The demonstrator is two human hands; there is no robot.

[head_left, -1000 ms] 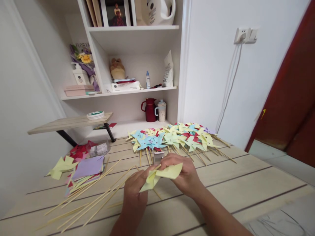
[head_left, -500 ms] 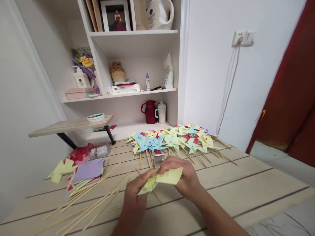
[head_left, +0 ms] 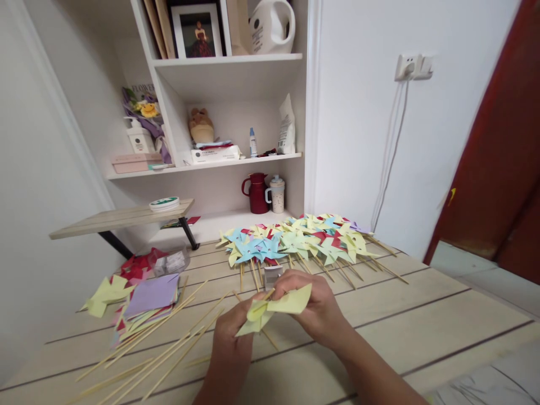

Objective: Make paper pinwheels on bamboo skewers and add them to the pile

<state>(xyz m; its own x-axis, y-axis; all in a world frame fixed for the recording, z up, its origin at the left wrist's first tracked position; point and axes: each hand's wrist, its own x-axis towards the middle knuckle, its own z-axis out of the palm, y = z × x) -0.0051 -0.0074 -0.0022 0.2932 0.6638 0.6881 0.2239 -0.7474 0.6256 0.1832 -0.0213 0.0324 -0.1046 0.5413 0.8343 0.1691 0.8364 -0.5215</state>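
Both hands hold a pale yellow paper pinwheel (head_left: 278, 308) just above the wooden table (head_left: 422, 315). My left hand (head_left: 230, 332) pinches its lower left part, fingers closed. My right hand (head_left: 314, 306) grips the right side, fingers curled over the paper. A thin wooden stick (head_left: 265, 336) runs under the pinwheel between the hands. Several loose wooden sticks (head_left: 169, 349) lie to the left of my left hand.
A heap of finished pinwheels (head_left: 295, 239) on sticks lies behind the hands. Stacked coloured paper squares (head_left: 149, 295) and folded yellow pieces (head_left: 107, 292) are at the left. A small box (head_left: 272, 273) stands behind my fingers. Shelves (head_left: 228, 157) with bottles and a red jug (head_left: 257, 191) rise beyond.
The hands and the yellow pinwheel stay almost in place; the paper's left tip has folded slightly inward. The camera has tilted a little upward.
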